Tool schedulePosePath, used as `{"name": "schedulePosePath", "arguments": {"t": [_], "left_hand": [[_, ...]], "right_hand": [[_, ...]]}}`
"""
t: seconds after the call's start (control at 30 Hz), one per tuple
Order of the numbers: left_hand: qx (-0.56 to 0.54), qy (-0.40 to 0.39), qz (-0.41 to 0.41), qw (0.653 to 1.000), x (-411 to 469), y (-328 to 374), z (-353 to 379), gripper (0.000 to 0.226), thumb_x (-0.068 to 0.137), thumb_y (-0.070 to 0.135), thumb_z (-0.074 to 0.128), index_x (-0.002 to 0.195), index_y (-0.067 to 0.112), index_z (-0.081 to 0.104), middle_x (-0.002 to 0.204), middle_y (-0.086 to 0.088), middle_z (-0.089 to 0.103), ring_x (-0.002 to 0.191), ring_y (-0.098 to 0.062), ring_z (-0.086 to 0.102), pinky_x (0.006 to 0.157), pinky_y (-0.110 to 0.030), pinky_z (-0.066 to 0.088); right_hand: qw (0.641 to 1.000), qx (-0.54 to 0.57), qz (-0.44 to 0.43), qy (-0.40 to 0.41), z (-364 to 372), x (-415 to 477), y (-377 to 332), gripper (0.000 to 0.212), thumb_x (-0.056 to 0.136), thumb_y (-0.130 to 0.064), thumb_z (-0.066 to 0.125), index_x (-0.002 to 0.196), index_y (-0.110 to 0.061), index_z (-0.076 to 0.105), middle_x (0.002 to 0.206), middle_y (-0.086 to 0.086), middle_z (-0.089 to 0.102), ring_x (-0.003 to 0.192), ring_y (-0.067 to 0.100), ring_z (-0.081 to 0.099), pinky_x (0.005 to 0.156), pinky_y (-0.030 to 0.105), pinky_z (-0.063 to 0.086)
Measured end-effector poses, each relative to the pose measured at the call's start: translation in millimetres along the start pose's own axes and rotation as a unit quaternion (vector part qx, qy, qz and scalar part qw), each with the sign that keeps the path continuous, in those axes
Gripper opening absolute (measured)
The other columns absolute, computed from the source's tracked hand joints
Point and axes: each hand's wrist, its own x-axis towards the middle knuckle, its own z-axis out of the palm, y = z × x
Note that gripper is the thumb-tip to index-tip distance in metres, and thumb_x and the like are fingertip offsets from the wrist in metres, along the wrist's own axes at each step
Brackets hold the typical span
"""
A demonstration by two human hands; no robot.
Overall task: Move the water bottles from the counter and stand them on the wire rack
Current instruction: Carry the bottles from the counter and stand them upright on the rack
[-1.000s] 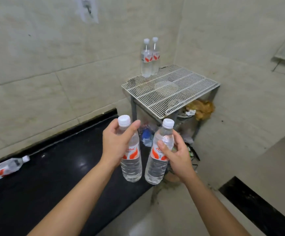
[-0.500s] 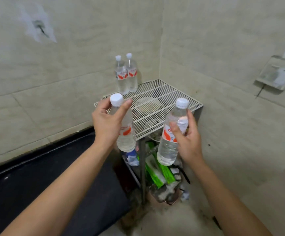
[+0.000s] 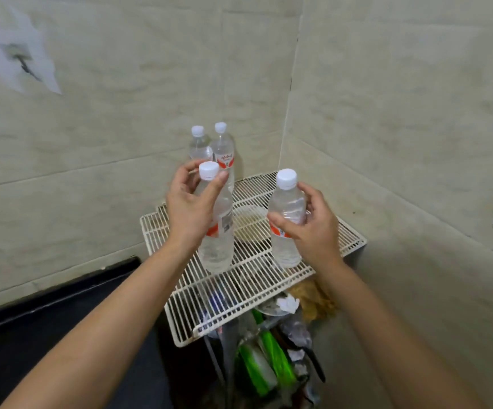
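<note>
Nearest, left hand (image 3: 190,212) wrapped around one clear water bottle (image 3: 217,231), right hand (image 3: 313,228) wrapped around a second bottle (image 3: 286,222), both upright above the white wire rack (image 3: 268,278), white caps on, clear liquid inside, red-and-white labels mostly hidden by fingers, print too small to read. Further back, two more bottles (image 3: 223,152) standing together at the rack's rear edge against the tiled wall (image 3: 106,113), red script on one label blurred beyond reading.
</note>
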Motion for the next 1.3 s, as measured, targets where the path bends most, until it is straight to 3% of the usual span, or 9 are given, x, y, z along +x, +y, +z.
{"name": "schedulePosePath", "arguments": {"t": [0.13, 0.43, 0.53, 0.7, 0.83, 0.97, 1.03, 1.13, 1.3], "left_hand": [[0.054, -0.038, -0.003, 0.998, 35.5, -18.4, 19.2, 0.044, 0.081, 0.033, 0.082, 0.120, 0.015, 0.070, 0.116, -0.002, 0.075, 0.113, -0.020, 0.069, 0.103, -0.049, 0.053], [0.038, -0.056, -0.072, 0.995, 77.2, -53.1, 46.9, 0.037, 0.093, 0.020, 0.069, 0.129, 0.025, 0.060, 0.118, 0.002, 0.074, 0.113, -0.013, 0.068, 0.098, -0.037, 0.055], [0.072, -0.067, -0.081, 0.992, 80.8, -59.1, 49.9, 0.036, 0.103, 0.017, 0.055, 0.138, 0.026, 0.053, 0.128, -0.005, 0.069, 0.116, -0.017, 0.068, 0.098, -0.038, 0.057], [0.210, -0.032, -0.018, 0.977, 74.6, -61.1, 66.9, 0.024, 0.101, 0.031, 0.059, 0.125, 0.036, 0.059, 0.120, 0.015, 0.067, 0.111, -0.005, 0.065, 0.099, -0.044, 0.054], [0.421, 0.017, 0.009, 0.907, 61.1, -74.9, 74.2, 0.084, 0.082, 0.056, 0.073, 0.150, 0.047, 0.025, 0.134, -0.004, 0.048, 0.120, -0.020, 0.052, 0.102, -0.040, 0.047], [0.428, 0.070, -0.071, 0.898, 42.6, -97.2, 78.5, 0.130, 0.063, 0.069, 0.081, 0.151, 0.053, -0.014, 0.141, -0.009, 0.040, 0.129, -0.024, 0.049, 0.106, -0.044, 0.046], [0.373, 0.077, -0.138, 0.915, 30.5, -118.9, 75.6, 0.128, 0.061, 0.069, 0.082, 0.154, 0.044, -0.001, 0.148, -0.005, 0.041, 0.137, -0.021, 0.046, 0.112, -0.048, 0.042], [0.388, 0.040, -0.188, 0.901, 13.7, -147.1, 66.7, 0.080, 0.070, 0.064, 0.076, 0.138, 0.036, 0.046, 0.129, 0.007, 0.061, 0.119, -0.012, 0.060, 0.098, -0.048, 0.055], [0.353, 0.063, -0.179, 0.916, 19.9, -148.0, 68.8, 0.070, 0.067, 0.035, 0.089, 0.126, 0.030, 0.053, 0.114, 0.013, 0.066, 0.099, -0.005, 0.066, 0.077, -0.022, 0.053]], "right_hand": [[1.000, 0.011, 0.004, -0.010, 12.4, 42.3, 20.0, 0.073, 0.069, -0.052, 0.086, 0.133, -0.035, 0.055, 0.124, -0.007, 0.068, 0.112, 0.013, 0.067, 0.094, 0.041, 0.058], [0.995, 0.086, 0.023, -0.042, 33.5, 118.0, 59.8, 0.060, 0.067, -0.035, 0.089, 0.112, -0.055, 0.054, 0.115, -0.010, 0.070, 0.104, 0.010, 0.069, 0.092, 0.037, 0.058], [0.989, 0.081, 0.025, -0.119, 37.4, 136.5, 78.3, 0.061, 0.066, -0.048, 0.083, 0.119, -0.055, 0.054, 0.120, -0.007, 0.068, 0.108, 0.014, 0.068, 0.095, 0.045, 0.057], [0.974, 0.022, -0.012, -0.227, 35.1, 160.8, 91.4, 0.072, 0.073, -0.062, 0.072, 0.137, -0.037, 0.048, 0.127, -0.010, 0.062, 0.112, 0.011, 0.062, 0.096, 0.046, 0.054], [0.962, -0.062, -0.061, -0.258, 28.0, 162.7, 95.3, 0.101, 0.068, -0.069, 0.077, 0.149, -0.031, 0.031, 0.144, -0.002, 0.045, 0.127, 0.017, 0.051, 0.106, 0.040, 0.046], [0.955, -0.084, -0.009, -0.284, 28.4, 153.5, 121.7, 0.130, 0.058, -0.067, 0.086, 0.156, -0.034, 0.007, 0.158, 0.002, 0.020, 0.142, 0.022, 0.036, 0.112, 0.044, 0.039], [0.944, -0.097, 0.020, -0.313, 32.0, 143.3, 137.8, 0.130, 0.058, -0.070, 0.084, 0.154, -0.039, 0.003, 0.159, 0.001, 0.020, 0.141, 0.023, 0.039, 0.109, 0.045, 0.042], [0.936, -0.114, 0.021, -0.332, 38.7, 132.7, 153.8, 0.107, 0.065, -0.068, 0.080, 0.150, -0.035, 0.024, 0.151, -0.005, 0.040, 0.134, 0.017, 0.049, 0.104, 0.039, 0.048], [0.942, -0.098, 0.039, -0.320, 47.3, 135.9, 158.2, 0.078, 0.071, -0.058, 0.080, 0.137, -0.041, 0.042, 0.140, -0.011, 0.053, 0.120, 0.012, 0.060, 0.099, 0.042, 0.055]]}}
